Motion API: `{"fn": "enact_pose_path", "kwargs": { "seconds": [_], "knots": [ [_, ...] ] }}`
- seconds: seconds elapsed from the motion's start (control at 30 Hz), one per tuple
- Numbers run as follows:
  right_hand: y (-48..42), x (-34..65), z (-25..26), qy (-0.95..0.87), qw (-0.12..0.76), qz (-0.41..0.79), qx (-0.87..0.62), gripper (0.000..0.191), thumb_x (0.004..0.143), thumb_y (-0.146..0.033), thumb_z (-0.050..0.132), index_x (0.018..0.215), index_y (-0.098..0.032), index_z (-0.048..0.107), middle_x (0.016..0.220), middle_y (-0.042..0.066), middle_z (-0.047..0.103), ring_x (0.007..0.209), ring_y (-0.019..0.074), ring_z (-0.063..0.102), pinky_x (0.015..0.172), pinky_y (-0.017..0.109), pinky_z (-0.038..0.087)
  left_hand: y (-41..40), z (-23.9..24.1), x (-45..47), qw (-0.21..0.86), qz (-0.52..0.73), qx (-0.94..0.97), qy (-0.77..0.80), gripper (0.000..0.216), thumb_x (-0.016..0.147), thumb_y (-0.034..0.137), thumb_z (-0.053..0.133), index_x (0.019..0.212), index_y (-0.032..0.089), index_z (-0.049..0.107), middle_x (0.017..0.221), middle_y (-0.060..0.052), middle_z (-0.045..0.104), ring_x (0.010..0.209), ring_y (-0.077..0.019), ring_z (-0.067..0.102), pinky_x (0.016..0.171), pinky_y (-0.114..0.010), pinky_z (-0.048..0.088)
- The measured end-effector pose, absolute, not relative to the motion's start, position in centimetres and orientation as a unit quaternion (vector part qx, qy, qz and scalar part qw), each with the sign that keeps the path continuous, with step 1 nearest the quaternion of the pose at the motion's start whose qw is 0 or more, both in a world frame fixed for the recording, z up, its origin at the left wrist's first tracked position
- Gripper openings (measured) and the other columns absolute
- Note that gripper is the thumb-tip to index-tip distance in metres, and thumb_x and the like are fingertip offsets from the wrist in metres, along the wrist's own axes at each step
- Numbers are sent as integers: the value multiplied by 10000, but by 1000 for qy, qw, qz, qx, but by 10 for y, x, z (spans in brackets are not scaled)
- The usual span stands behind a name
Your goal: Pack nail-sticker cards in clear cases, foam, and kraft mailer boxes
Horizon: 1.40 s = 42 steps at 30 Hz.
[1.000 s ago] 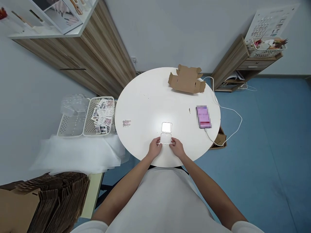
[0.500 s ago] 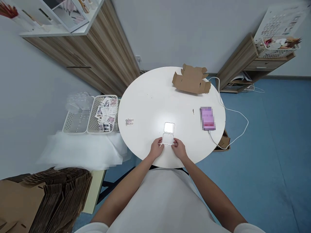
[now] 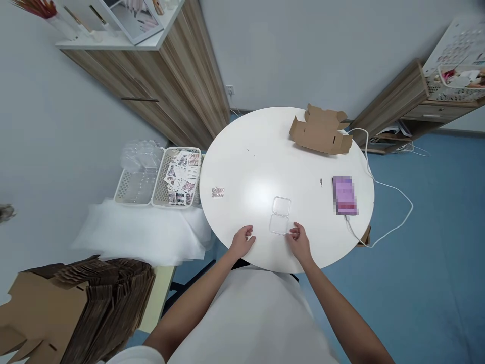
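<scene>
A clear plastic box point(image 3: 279, 224) lies unfolded on the white round table point(image 3: 242, 172), its lid toward the far side. My left hand point(image 3: 241, 242) is to the left of the box, clear of it, with thumb and fingers apart and nothing held. Beside the box's near right corner is my right hand point(image 3: 299, 242), its fingers loosely bent and spaced; whether a fingertip touches the corner, I cannot tell. A small set of press-on nails point(image 3: 217, 192) rests near the table's left edge.
An unfolded brown cardboard box point(image 3: 321, 130) lies at the back right. A purple pixelated device point(image 3: 344, 195) with a white cable point(image 3: 394, 188) is on the right. Left of the table stand a white basket of printed cards point(image 3: 182, 177), a basket of clear plastic boxes point(image 3: 134, 187) and stacked flat cardboard point(image 3: 109, 298).
My left hand has come away from the box and moved left. My right hand stays near the box's right side. The whole view has shifted a little.
</scene>
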State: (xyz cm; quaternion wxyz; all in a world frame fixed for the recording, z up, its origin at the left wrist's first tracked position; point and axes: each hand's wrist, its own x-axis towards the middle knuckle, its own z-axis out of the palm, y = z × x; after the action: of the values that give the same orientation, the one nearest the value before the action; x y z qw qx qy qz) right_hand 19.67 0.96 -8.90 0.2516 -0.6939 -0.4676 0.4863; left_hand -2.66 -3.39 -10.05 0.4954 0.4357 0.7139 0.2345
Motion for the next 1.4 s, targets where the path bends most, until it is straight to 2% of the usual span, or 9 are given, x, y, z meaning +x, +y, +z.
{"fn": "enact_pose_path", "kwargs": {
  "seconds": [0.17, 0.27, 0.37, 0.5, 0.6, 0.8, 1.0, 1.17, 1.4],
  "knots": [
    [7, 164, -71, -548, 290, 377, -688, 420, 755, -311, 471, 1156, -205, 401, 914, 39, 503, 656, 122, 467, 588, 274, 450, -21, -91, -92, 404, 235, 511, 721, 318, 732, 220, 516, 1048, 179, 514, 986, -62, 565, 858, -155, 546, 726, -304, 473],
    [15, 121, -65, -644, 222, 408, -607, 364, 767, -285, 460, 1124, -217, 436, 930, 41, 513, 667, 123, 481, 610, 283, 452, 0, -85, -142, 327, 240, 533, 743, 378, 731, 212, 509, 1104, 166, 473, 1020, -77, 524, 832, -156, 540, 717, -305, 474],
    [34, 69, -67, -701, 153, 424, -552, 406, 759, -244, 463, 1162, -228, 412, 986, 52, 510, 744, 138, 516, 689, 314, 454, 28, -84, -183, 293, 209, 551, 753, 450, 717, 205, 522, 1156, 161, 432, 1059, -92, 483, 788, -155, 537, 737, -317, 463],
    [66, 10, -77, -731, 109, 404, -539, 454, 754, -206, 467, 1198, -243, 380, 1087, 59, 469, 896, 164, 506, 780, 330, 433, 59, -86, -208, 300, 143, 567, 753, 632, 680, 216, 576, 1254, 156, 319, 1078, -112, 475, 880, -209, 524, 796, -350, 426],
    [88, -23, -85, -753, 79, 371, -538, 505, 736, -210, 509, 1219, -222, 364, 1127, 74, 437, 1038, 198, 428, 845, 333, 396, 72, -90, -212, 317, 107, 569, 751, 729, 663, 249, 604, 1294, 159, 248, 1085, -119, 476, 970, -252, 489, 816, -364, 404],
    [115, -61, -98, -760, 16, 338, -555, 612, 711, -254, 581, 1259, -234, 310, 1098, 74, 423, 1035, 206, 410, 816, 315, 385, 80, -99, -215, 330, 110, 568, 746, 687, 689, 282, 588, 1286, 165, 268, 1116, -127, 464, 1002, -260, 472, 808, -350, 397],
    [118, -71, -102, -754, -13, 309, -580, 628, 693, -248, 606, 1255, -265, 326, 1029, 58, 448, 923, 194, 457, 747, 298, 384, 83, -104, -217, 339, 145, 574, 731, 562, 692, 215, 585, 1212, 202, 372, 1056, -86, 482, 906, -212, 505, 751, -314, 416],
    [116, -72, -106, -745, 12, 309, -592, 593, 678, -218, 613, 1217, -273, 372, 1031, 61, 452, 935, 209, 451, 752, 320, 369, 83, -106, -218, 347, 178, 562, 729, 538, 661, 180, 609, 1162, 206, 413, 1041, -72, 456, 860, -195, 511, 732, -312, 424],
    [110, -70, -108, -752, 51, 315, -576, 553, 694, -194, 577, 1204, -246, 371, 1079, 64, 469, 979, 221, 436, 807, 353, 356, 77, -111, -220, 360, 223, 568, 705, 534, 697, 182, 569, 1198, 208, 387, 1027, -55, 451, 593, -87, 472, 696, -294, 440]
  ]
}}
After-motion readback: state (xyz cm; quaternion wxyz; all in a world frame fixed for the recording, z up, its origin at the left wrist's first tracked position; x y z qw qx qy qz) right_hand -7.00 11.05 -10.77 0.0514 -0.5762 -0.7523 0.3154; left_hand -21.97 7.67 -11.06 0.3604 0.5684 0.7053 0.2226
